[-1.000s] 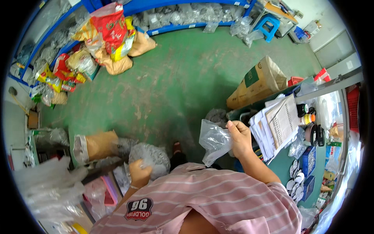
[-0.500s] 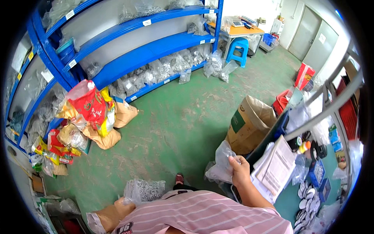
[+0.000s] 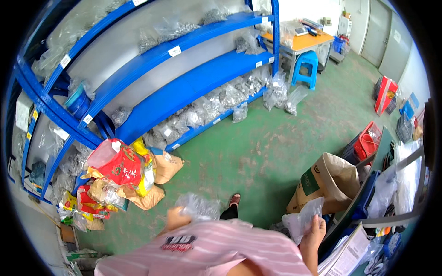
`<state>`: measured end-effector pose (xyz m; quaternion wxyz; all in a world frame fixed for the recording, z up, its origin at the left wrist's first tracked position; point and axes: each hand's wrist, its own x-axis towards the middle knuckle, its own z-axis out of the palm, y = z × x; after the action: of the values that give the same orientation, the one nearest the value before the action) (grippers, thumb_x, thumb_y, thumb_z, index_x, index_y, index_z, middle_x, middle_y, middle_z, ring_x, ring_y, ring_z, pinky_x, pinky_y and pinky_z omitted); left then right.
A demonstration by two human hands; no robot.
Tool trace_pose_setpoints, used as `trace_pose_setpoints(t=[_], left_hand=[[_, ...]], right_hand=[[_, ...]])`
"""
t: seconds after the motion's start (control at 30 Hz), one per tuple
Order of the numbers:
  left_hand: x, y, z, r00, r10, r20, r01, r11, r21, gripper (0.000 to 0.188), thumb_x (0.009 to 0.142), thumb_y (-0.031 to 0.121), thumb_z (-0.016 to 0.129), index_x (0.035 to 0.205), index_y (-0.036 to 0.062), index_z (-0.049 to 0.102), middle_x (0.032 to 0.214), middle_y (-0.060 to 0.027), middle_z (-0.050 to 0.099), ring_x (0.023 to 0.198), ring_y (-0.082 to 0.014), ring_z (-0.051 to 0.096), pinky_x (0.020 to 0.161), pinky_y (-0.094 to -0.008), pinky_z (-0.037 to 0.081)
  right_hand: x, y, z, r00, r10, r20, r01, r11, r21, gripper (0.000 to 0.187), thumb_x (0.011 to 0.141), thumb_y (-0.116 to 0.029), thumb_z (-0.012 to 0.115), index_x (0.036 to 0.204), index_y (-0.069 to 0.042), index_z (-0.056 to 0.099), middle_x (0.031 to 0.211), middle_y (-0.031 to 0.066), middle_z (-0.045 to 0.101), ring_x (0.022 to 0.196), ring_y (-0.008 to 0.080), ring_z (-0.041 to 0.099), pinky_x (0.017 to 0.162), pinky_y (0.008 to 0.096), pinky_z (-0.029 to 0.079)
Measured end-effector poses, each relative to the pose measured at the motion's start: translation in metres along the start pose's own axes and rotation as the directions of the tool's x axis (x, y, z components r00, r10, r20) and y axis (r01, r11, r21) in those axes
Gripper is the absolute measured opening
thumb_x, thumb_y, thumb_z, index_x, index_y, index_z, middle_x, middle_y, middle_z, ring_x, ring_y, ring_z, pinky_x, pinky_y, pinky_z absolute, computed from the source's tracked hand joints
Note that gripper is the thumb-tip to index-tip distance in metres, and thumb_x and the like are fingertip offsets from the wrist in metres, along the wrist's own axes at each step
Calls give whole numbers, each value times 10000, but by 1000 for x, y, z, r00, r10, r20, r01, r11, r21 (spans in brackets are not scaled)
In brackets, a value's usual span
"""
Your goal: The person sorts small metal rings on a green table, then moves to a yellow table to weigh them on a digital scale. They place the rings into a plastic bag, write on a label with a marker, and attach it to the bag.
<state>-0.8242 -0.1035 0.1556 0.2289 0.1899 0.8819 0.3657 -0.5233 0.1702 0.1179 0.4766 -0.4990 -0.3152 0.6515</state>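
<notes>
My left hand (image 3: 176, 218) is closed on a clear plastic bag of small metal parts (image 3: 199, 205), which hangs low in front of my striped shirt. The parts are blurred here; they look like rings. On the other side, my right hand (image 3: 314, 231) pinches a thin, whitish plastic bag (image 3: 301, 219) by its edge. What that bag contains, if anything, I cannot make out. Just beyond it stands an open brown paper sack (image 3: 322, 184) with a green patch, beside the workbench.
Blue shelving (image 3: 184, 94) with bagged metal parts runs along the far left. Full sacks (image 3: 126, 170) are heaped at its near end. A blue stool (image 3: 306, 69) stands by an orange-topped table (image 3: 317, 41). Papers (image 3: 345, 253) lie on the bench at my right, near red baskets (image 3: 368, 140).
My view has swung left and my body has shifted. The left hand has lifted the bag of metal parts higher. The right hand still holds its thin bag, now nearer the sack's front.
</notes>
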Motion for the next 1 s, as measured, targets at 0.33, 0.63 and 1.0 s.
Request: trace_pose_setpoints(t=[0.33,0.63,1.0], left_hand=[[262,141,77,952,270,146,-265,963,-53,209,566,124,613,706,-28,580,606,-211,554,523,-187,556,516,-359,432],[412,286,153,924,274,268,-231,956,-182,189,563,109,593,679,-25,528,584,-199,486,555,-114,459,508,-347,387],[595,427,291,912,388,131,-363,914,-180,133,611,88,548,643,-15,471,608,-233,485,496,-343,445,496,-409,364]], right_hand=[[120,-67,73,889,-266,-373,192,956,-223,224,874,-302,565,780,-111,494,653,-58,415,545,41,348,467,211,245],[324,-133,155,841,-332,-427,62,843,-534,327,845,-185,541,1078,43,556,992,212,561,798,287,529,747,368,431],[572,-200,209,874,-482,66,257,341,-904,340,735,-70,565,1059,30,537,964,238,547,853,375,551,714,440,449]])
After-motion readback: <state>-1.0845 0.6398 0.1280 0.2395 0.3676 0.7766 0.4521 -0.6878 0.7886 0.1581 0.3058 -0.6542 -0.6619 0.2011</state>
